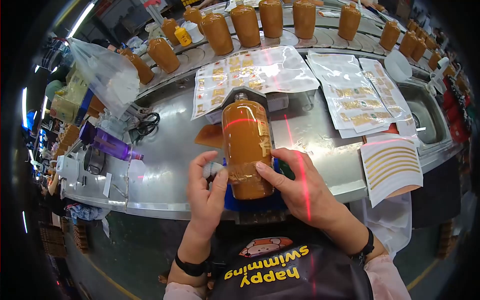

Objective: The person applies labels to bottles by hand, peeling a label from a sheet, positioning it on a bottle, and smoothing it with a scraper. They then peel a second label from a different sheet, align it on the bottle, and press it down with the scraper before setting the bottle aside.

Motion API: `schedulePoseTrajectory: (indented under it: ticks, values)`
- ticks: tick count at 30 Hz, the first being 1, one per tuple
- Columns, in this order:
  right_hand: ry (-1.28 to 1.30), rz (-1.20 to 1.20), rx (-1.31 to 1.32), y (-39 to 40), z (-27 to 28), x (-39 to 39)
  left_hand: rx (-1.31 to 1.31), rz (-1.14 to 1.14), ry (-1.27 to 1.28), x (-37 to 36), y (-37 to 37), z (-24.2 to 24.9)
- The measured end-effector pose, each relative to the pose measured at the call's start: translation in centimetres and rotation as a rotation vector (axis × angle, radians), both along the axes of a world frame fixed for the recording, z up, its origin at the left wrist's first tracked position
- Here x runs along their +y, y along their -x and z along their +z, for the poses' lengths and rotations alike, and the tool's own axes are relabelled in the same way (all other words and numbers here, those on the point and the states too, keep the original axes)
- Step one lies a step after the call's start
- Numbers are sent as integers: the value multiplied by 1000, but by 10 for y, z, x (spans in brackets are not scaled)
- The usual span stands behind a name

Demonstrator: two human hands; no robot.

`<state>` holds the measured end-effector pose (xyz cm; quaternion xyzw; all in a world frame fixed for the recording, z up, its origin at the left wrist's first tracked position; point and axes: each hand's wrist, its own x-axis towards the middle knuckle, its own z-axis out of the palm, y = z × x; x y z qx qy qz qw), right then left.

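Note:
A brown glazed bottle (246, 135) with gold characters lies in a holder in front of me, its neck pointing away. A clear strip with gold print (244, 173) lies across its lower part. My left hand (207, 187) is at the strip's left end, thumb and forefinger curved and apart, with a whitish wrap on one finger; whether it grips the strip's edge is too small to tell. My right hand (300, 185) rests its thumb on the bottle's right side over the strip, the other fingers spread beside it. Red laser lines cross the bottle and my right hand.
Brown bottles (271, 20) stand along a conveyor (330, 42) at the back. Label sheets (260, 67) lie behind the bottle, more sheets (350, 95) at the right. Curved gold strips (392, 165) hang over the front edge. A purple bottle (112, 144) lies left; a sink (427, 117) is right.

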<state>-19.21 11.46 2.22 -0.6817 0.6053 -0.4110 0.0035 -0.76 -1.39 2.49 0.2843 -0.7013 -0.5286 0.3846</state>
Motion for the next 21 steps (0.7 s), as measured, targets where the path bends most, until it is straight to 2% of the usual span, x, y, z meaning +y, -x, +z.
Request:
schedulePoseTrajectory:
  ticks: [9,15,21]
  values:
    - [32,34,-69,1,-9,7,107,-25,-228,-8,-6,-2]
    - [37,26,-78,0,-7,8,62,-112,-332,4,0,16]
    - [36,69,-15,-1,-1,7,-11,-114,-122,13,-3,41]
